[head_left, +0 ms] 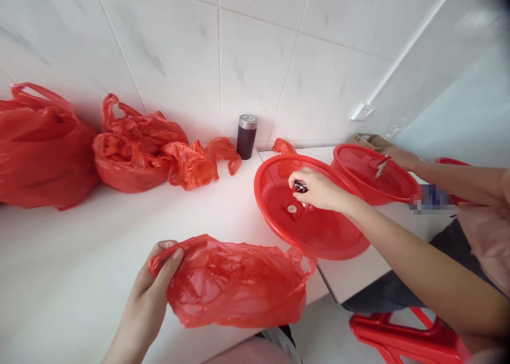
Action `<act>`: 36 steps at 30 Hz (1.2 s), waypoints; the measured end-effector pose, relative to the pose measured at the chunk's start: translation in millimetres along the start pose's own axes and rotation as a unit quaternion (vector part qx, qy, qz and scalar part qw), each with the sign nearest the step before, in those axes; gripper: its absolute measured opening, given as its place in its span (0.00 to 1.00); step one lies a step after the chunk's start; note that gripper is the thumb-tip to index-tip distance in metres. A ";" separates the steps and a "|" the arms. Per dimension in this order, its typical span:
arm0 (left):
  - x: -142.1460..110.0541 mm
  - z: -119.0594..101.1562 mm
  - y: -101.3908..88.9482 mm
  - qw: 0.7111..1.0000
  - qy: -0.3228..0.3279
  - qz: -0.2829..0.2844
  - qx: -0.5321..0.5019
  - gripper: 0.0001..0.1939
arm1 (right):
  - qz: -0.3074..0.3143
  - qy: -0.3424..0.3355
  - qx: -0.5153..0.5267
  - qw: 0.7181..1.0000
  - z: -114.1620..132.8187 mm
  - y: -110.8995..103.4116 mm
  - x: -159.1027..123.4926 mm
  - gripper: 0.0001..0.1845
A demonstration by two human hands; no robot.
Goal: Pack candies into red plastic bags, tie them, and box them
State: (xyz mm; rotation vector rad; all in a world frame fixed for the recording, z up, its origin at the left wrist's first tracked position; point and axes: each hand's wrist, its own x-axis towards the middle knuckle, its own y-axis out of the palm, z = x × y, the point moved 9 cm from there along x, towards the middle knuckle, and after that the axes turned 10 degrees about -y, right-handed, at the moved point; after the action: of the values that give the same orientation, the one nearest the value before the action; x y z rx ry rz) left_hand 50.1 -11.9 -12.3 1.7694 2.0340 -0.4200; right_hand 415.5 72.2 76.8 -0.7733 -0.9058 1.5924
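One left hand pinches a red bag over the tabletop's near edge; the right hand, fingers curled, grips small wrapped pieces within the nearer basket.

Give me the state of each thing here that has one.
Held bag: slack
Left hand: gripping its edge
Right hand: fingers closed on small packets
Near basket: open-topped, few items inside
Far basket: open-topped
Flask: upright, lid on
Leftmost bag: bulging
Second bag: stuffed
Small bags by flask: crumpled
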 end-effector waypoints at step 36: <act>-10.4 -5.8 23.0 0.984 0.005 0.168 0.053 0.23 | 0.078 -0.255 0.268 0.926 181.2 46.8 -50.8 0.11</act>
State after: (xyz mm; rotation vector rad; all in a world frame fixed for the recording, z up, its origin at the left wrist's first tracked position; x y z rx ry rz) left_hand 73.4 -14.6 -1.2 2.1335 1.6981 -0.4211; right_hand 247.9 -11.4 127.1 -0.0362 -0.7132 2.1076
